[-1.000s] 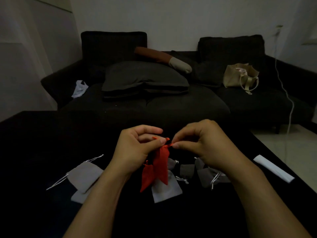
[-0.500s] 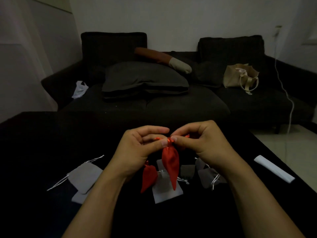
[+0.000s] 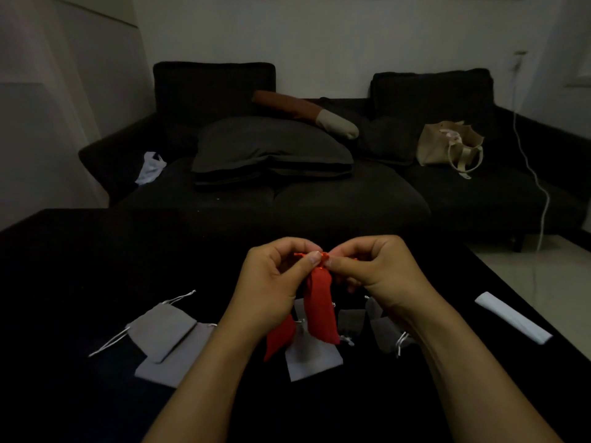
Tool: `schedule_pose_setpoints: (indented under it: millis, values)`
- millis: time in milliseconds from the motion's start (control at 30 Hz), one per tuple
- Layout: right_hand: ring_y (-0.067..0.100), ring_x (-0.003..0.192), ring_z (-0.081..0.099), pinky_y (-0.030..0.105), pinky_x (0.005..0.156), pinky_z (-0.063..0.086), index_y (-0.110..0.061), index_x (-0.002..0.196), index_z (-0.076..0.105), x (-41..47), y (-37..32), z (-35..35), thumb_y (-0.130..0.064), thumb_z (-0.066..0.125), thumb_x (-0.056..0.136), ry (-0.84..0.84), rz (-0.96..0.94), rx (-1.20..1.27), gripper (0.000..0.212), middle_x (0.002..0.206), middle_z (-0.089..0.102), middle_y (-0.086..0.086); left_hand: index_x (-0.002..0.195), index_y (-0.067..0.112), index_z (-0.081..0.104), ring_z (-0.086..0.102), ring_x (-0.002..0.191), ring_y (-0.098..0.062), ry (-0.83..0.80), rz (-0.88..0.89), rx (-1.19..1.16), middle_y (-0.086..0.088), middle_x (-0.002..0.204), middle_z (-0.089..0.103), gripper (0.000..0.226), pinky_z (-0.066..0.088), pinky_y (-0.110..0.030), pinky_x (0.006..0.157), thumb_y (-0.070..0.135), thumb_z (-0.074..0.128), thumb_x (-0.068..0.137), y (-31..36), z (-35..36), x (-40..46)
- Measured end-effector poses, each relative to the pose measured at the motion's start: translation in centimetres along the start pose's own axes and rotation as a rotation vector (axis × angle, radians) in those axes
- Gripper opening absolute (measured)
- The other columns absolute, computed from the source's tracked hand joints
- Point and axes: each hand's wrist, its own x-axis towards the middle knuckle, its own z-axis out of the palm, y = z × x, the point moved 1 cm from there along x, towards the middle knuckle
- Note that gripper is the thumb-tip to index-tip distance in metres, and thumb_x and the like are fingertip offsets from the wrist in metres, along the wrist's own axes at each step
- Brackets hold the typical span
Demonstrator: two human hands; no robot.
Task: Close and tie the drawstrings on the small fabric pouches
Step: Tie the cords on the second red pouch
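Observation:
A small red pouch (image 3: 319, 310) hangs above the black table (image 3: 96, 266), its gathered neck held between both hands. My left hand (image 3: 271, 282) pinches the red drawstring at the neck from the left. My right hand (image 3: 377, 276) pinches the string from the right, thumb tips almost touching. A second red pouch (image 3: 278, 342) lies on the table below my left wrist. Two grey pouches (image 3: 161, 334) with white strings overlap at the left. A pale grey pouch (image 3: 311, 358) lies under the hanging one, and darker grey pouches (image 3: 383, 334) lie partly hidden under my right wrist.
A white folded strip (image 3: 513, 318) lies near the table's right edge. Beyond the table stands a dark sofa (image 3: 287, 199) with cushions, a beige tote bag (image 3: 447, 145) and a white plastic bag (image 3: 150, 166). A white cable (image 3: 540, 193) hangs down the right side.
The hands have drawn closer together at the pouch neck, and the hanging red pouch has swung slightly and narrowed at the top. The other pouches have not moved.

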Motion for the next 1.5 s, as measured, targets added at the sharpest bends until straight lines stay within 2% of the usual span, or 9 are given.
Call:
schedule_pose_setpoints:
  millis: [133,267,500,633,733,867,1100,1333,1500]
  values:
    - [0.013,0.059,0.06,0.019,0.049,0.045,0.002,0.085,0.074,0.2,0.3,0.2,-0.009,0.075,0.08,0.0,0.038,0.055,0.013,0.078,0.071,0.024,0.09,0.013,0.071,0.069,0.074,-0.005,0.04,0.0,-0.015,0.002,0.079,0.073,0.011,0.052,-0.019,0.067,0.009,0.061,0.093,-0.2,0.5,0.0]
    - [0.006,0.058,0.061,0.018,0.054,0.046,0.002,0.089,0.074,0.2,0.5,0.2,-0.009,0.072,0.082,-0.067,0.034,0.109,0.013,0.077,0.072,0.014,0.092,0.012,0.07,0.071,0.072,-0.007,0.087,-0.015,-0.056,0.0,0.079,0.075,0.008,0.053,-0.018,0.063,0.009,0.063,0.092,0.0,0.6,-0.1]
    - [0.022,0.076,0.071,0.025,0.07,0.058,0.001,0.088,0.075,0.2,0.9,0.5,-0.012,0.074,0.071,-0.1,0.117,0.322,0.021,0.083,0.073,0.018,0.09,0.02,0.074,0.072,0.079,-0.004,0.192,0.139,0.178,0.008,0.083,0.075,0.01,0.055,-0.017,0.067,0.011,0.074,0.085,0.1,0.6,-0.3]
    - [0.017,0.07,0.069,0.023,0.064,0.057,0.005,0.097,0.069,-0.1,0.4,0.7,-0.011,0.063,0.087,-0.191,0.142,0.381,0.02,0.079,0.071,0.014,0.096,0.015,0.072,0.074,0.078,-0.011,0.207,0.044,-0.094,-0.002,0.08,0.076,0.016,0.054,-0.017,0.066,0.007,0.076,0.082,0.4,0.7,-0.2]
    - [0.005,0.055,0.057,0.018,0.054,0.045,-0.004,0.092,0.066,-0.3,0.1,0.8,-0.013,0.051,0.097,-0.284,0.156,0.424,0.018,0.066,0.063,0.002,0.09,0.01,0.073,0.073,0.073,-0.01,0.169,0.037,-0.163,-0.003,0.077,0.076,0.012,0.053,-0.016,0.064,0.003,0.074,0.081,0.6,0.3,-0.1]
    - [0.007,0.051,0.042,0.018,0.051,0.036,-0.012,0.083,0.069,-0.1,0.4,0.9,-0.017,0.048,0.099,-0.339,0.166,0.401,0.026,0.063,0.055,-0.001,0.086,0.013,0.075,0.073,0.077,-0.007,0.1,0.161,0.004,0.001,0.08,0.076,0.016,0.053,-0.016,0.069,-0.001,0.074,0.08,0.8,-0.5,0.1]
    - [0.012,0.054,0.04,0.029,0.056,0.028,-0.011,0.075,0.064,0.1,0.7,1.4,-0.021,0.045,0.102,-0.365,0.232,0.342,0.034,0.067,0.049,0.006,0.091,0.018,0.078,0.07,0.084,0.003,0.06,0.475,0.499,0.012,0.087,0.075,0.019,0.05,-0.011,0.076,0.003,0.077,0.08,1.1,-1.7,0.0]
    - [0.011,0.058,0.046,0.027,0.057,0.026,-0.012,0.079,0.066,-0.1,0.9,2.1,-0.029,0.058,0.095,-0.3,0.366,0.423,0.025,0.066,0.052,0.004,0.095,0.018,0.079,0.069,0.086,0.007,-0.048,0.585,0.597,0.013,0.093,0.074,0.021,0.051,-0.01,0.078,0.007,0.079,0.078,1.0,-2.4,0.0]
    - [0.008,0.05,0.038,0.019,0.044,0.022,-0.011,0.066,0.059,0.1,0.9,2.0,-0.014,0.056,0.094,-0.2,0.378,0.448,0.028,0.06,0.045,0.002,0.098,0.021,0.078,0.068,0.09,0.005,-0.085,0.609,0.707,0.01,0.096,0.075,0.02,0.052,-0.012,0.082,0.011,0.078,0.08,0.7,-2.2,0.1]
